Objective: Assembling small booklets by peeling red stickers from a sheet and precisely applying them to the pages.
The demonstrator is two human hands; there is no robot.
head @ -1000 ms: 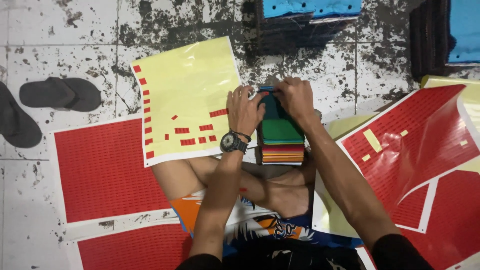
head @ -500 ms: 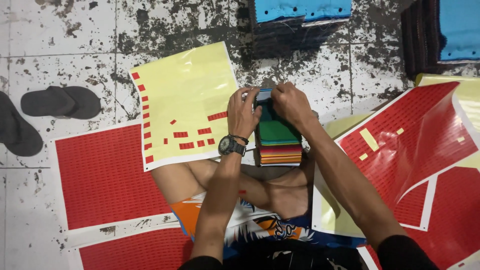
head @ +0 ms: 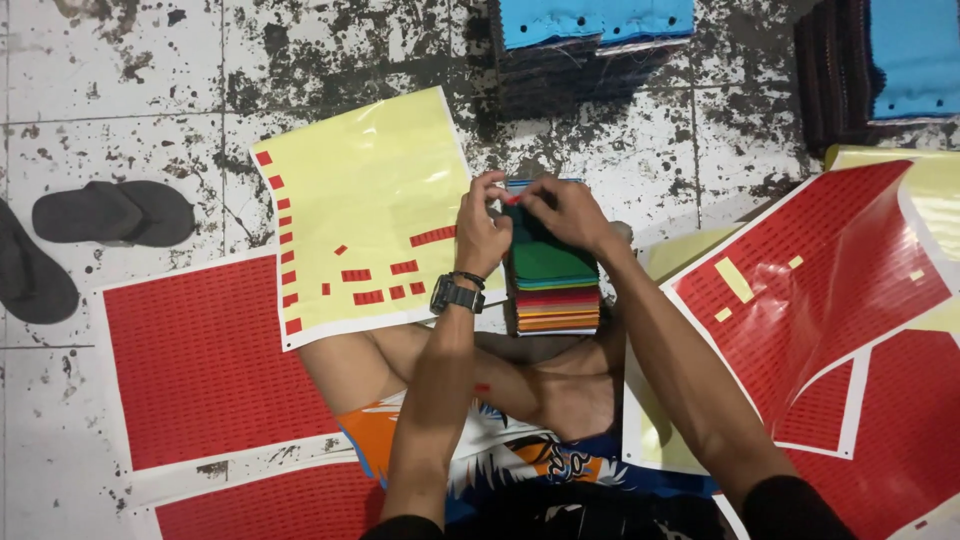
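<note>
Pinching a small red sticker (head: pixel 511 199) over the fabric swatch stack (head: pixel 553 285).

Seated on the tiled floor (head: pixel 150 90), your left hand (head: pixel 482 232) and right hand (head: pixel 562 212) meet over a stack of coloured fabric swatches (head: pixel 553 285), fingers (head: pixel 497 190) pinching a small red sticker (head: pixel 512 199), beside a yellow backing sheet (head: pixel 370 190).

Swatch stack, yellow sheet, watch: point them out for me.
swatch stack (head: pixel 552 290), head view, on the green top swatch.
yellow sheet (head: pixel 370 190), head view, on its bare middle.
watch (head: pixel 456 295), head view, on the band.
</note>
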